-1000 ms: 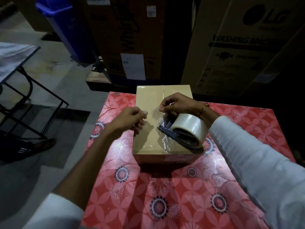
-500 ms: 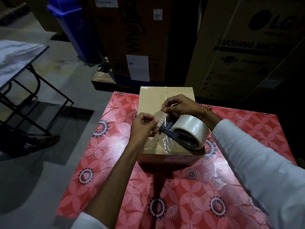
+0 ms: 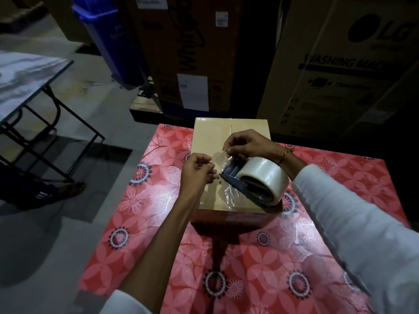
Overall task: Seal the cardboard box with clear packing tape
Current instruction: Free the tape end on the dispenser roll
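Tape end between both hands' fingers

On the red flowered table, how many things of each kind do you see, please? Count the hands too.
Cardboard box: 1
Tape dispenser with clear tape roll: 1
Hands: 2, left hand and right hand, both pinching the loose clear tape end above the box
Total: 4
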